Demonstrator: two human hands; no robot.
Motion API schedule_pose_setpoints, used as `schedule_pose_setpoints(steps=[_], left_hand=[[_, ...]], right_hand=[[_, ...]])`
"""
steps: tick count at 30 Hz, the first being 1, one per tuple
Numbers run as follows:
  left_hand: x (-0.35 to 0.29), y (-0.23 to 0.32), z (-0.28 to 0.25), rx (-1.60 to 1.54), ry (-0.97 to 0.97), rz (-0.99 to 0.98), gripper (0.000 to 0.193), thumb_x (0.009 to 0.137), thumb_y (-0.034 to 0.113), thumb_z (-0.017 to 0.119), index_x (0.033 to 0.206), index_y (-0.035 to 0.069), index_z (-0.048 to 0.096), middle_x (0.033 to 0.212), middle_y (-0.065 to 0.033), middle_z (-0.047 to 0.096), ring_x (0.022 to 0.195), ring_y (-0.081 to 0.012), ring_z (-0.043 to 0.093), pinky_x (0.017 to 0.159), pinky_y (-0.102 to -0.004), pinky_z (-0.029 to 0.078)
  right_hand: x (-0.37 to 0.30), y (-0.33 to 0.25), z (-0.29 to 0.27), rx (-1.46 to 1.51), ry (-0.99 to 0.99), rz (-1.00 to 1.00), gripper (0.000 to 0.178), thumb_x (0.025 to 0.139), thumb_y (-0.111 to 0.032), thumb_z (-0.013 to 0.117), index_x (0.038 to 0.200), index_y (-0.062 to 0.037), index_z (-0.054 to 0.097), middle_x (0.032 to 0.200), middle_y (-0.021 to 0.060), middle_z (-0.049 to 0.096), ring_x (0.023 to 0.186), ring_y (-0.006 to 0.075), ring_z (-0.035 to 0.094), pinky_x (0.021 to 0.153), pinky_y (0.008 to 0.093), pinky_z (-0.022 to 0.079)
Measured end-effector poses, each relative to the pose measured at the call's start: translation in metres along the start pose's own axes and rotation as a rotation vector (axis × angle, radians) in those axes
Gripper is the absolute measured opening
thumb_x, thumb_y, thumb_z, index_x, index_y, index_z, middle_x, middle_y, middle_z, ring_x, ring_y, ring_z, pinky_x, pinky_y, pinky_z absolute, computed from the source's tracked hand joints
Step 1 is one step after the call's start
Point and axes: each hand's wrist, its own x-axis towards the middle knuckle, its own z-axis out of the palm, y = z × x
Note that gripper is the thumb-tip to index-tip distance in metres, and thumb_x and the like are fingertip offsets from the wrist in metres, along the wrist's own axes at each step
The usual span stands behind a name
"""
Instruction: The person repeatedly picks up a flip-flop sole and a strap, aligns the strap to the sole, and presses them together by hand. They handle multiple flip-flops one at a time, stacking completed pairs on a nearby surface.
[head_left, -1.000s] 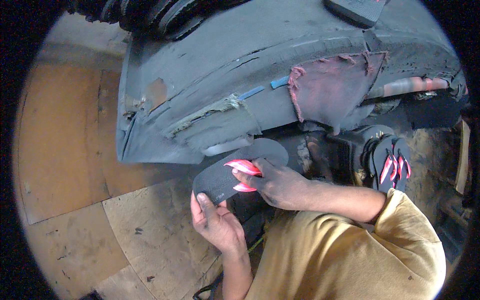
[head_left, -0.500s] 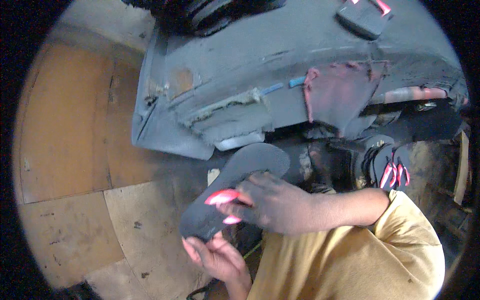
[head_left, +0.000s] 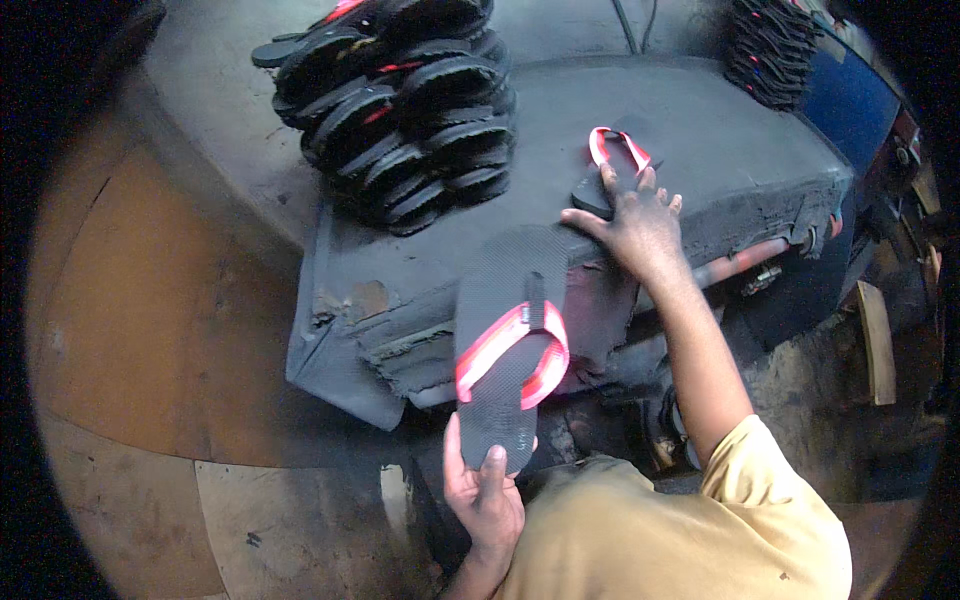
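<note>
A black flip-flop [head_left: 493, 420] with a shiny pink-and-white strap stands nearly upright in front of me, toe end up. My left hand [head_left: 487, 500] grips its heel, thumb on the footbed and fingers behind. On the dark-covered bench lies another black flip-flop [head_left: 592, 197] with a matching pink-and-white strap [head_left: 600, 148]. My right hand [head_left: 640, 225] reaches out over the near end of this second one, fingers spread. Its fingertips are at the sole, just below the strap, and hide part of it. Whether they press on it I cannot tell.
A tall pile of black flip-flops [head_left: 400, 130] stands at the bench's back left. Another stack [head_left: 770, 55] rests at the far right. The bench's front edge has torn padding [head_left: 415, 355], with a reddish bar [head_left: 740, 262] below it. Brown boards [head_left: 170, 330] cover the left.
My right hand has left the held flip-flop's strap and moved forward to the one on the bench. The held flip-flop has swung more upright, its strap now in full view. The view has shifted.
</note>
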Motion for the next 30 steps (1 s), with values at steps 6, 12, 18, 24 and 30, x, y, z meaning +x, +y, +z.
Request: schedule_pose_setpoints(steps=[6,12,18,24,30], left_hand=[[0.020,0.007,-0.011,0.014,-0.014,-0.075,0.073,0.091,-0.001,0.061,0.152,0.002,0.020,0.137,-0.0188,0.051,0.111,-0.0312,0.063,0.088,-0.0511,0.059],[0.020,0.004,-0.014,0.070,-0.062,-0.143,0.081,0.094,-0.001,0.058,0.156,0.006,0.006,0.137,-0.0165,0.053,0.114,-0.0270,0.061,0.090,-0.0477,0.058],[0.022,-0.006,-0.020,0.093,-0.143,-0.206,0.084,0.095,-0.001,0.057,0.157,0.009,0.001,0.136,-0.0151,0.053,0.115,-0.0250,0.061,0.090,-0.0446,0.058],[0.023,-0.015,-0.022,0.007,-0.155,-0.210,0.079,0.096,-0.002,0.055,0.157,0.013,0.008,0.136,-0.0168,0.053,0.111,-0.0288,0.064,0.088,-0.0433,0.060],[0.023,-0.023,-0.026,0.041,-0.178,-0.204,0.076,0.097,0.002,0.056,0.157,0.014,0.011,0.138,-0.0164,0.052,0.113,-0.0297,0.063,0.091,-0.0433,0.059]], right_hand=[[-0.014,0.039,-0.011,0.506,0.105,-0.074,0.041,0.085,-0.032,0.074,0.113,-0.0030,0.071,0.135,0.0260,0.055,0.116,0.0327,0.063,0.097,0.0387,0.050],[-0.146,0.031,-0.028,1.244,0.118,-0.390,0.075,0.071,-0.002,0.078,0.140,-0.0100,0.049,0.147,0.0178,0.043,0.137,0.0293,0.041,0.110,0.0415,0.039],[-0.182,-0.008,0.004,2.086,-0.513,0.464,0.074,0.081,0.009,0.069,0.146,-0.0068,0.035,0.131,0.0080,0.056,0.113,0.0182,0.060,0.097,0.0302,0.050],[-0.191,-0.016,0.011,2.305,-0.648,0.410,0.061,0.095,-0.011,0.062,0.146,-0.0137,0.028,0.133,0.0146,0.052,0.118,0.0326,0.058,0.098,0.0517,0.052],[-0.202,-0.018,0.022,2.325,-0.578,0.391,0.057,0.096,-0.015,0.061,0.143,-0.0165,0.029,0.135,0.0154,0.051,0.117,0.0350,0.060,0.094,0.0551,0.054]])
